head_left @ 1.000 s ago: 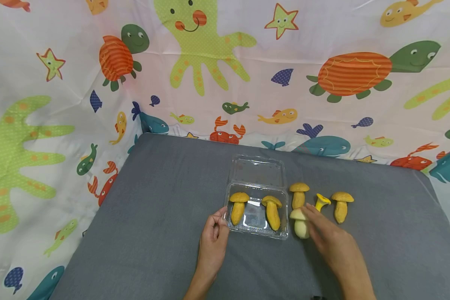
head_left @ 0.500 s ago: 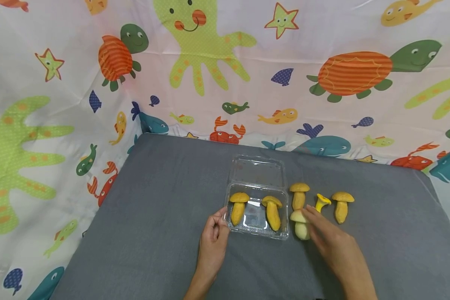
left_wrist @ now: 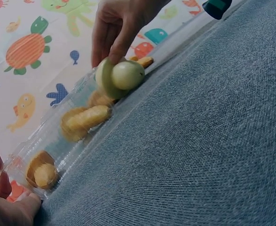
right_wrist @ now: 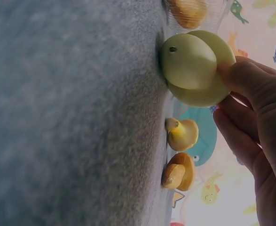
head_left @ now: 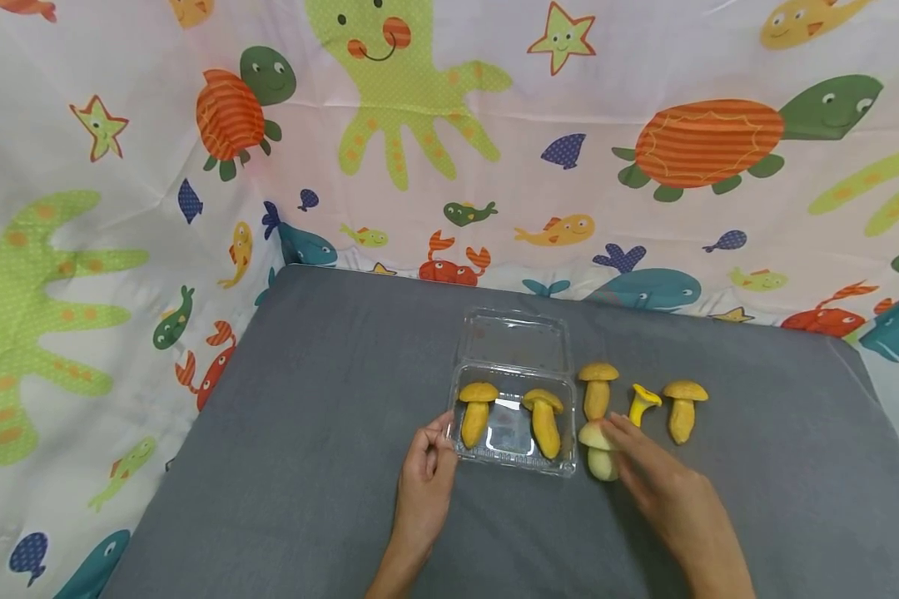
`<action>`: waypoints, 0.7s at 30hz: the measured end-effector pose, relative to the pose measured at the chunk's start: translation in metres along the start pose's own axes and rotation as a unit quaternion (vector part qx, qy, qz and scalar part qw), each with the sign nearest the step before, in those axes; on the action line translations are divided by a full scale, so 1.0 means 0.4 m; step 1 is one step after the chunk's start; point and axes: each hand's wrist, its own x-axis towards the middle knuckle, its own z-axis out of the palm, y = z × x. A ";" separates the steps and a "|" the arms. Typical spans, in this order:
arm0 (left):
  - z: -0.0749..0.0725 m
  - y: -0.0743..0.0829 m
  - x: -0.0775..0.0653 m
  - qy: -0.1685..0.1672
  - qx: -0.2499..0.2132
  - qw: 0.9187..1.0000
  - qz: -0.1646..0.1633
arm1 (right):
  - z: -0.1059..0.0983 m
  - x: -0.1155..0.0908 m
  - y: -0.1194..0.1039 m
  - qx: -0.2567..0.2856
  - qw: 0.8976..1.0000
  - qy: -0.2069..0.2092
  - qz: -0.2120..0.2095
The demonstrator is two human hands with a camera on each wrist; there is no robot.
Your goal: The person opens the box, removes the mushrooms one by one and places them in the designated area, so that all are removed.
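A clear plastic clamshell box (head_left: 513, 345) lies with its lid folded back. Inside its base are two yellow-brown toy mushrooms, one at the left (head_left: 475, 424) and one at the right (head_left: 545, 433). My left hand (head_left: 425, 470) pinches the box's left edge between thumb and fingers. Just right of the box, a pale green toy mushroom (head_left: 603, 466) is pinched by its cap in my right hand (head_left: 670, 487). The right wrist view shows the round stem end of this pale mushroom (right_wrist: 187, 61) close to the cloth, with the thumb against the cap.
Behind the right hand lie a yellow-brown mushroom (head_left: 598, 387), a small yellow trumpet-shaped mushroom (head_left: 644, 401) and another yellow-brown one (head_left: 685, 408). Grey cloth (head_left: 330, 399) covers the table. A sea-animal curtain (head_left: 419, 83) rises along the back and left sides.
The pale mushroom has shifted very slightly toward me and tipped a little in my right hand. The left hand and the box have stayed put.
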 end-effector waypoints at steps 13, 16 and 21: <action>-0.001 0.001 0.001 -0.002 0.004 1.000 -0.003 | -0.007 -0.008 -0.008 0.003 1.000 -0.013 0.000; -0.002 -0.001 0.001 -0.003 0.007 1.000 -0.002 | -0.009 -0.008 -0.009 0.000 1.000 -0.016 0.000; -0.004 -0.001 0.002 -0.003 0.013 1.000 -0.002 | -0.011 -0.009 -0.011 -0.002 1.000 -0.022 0.002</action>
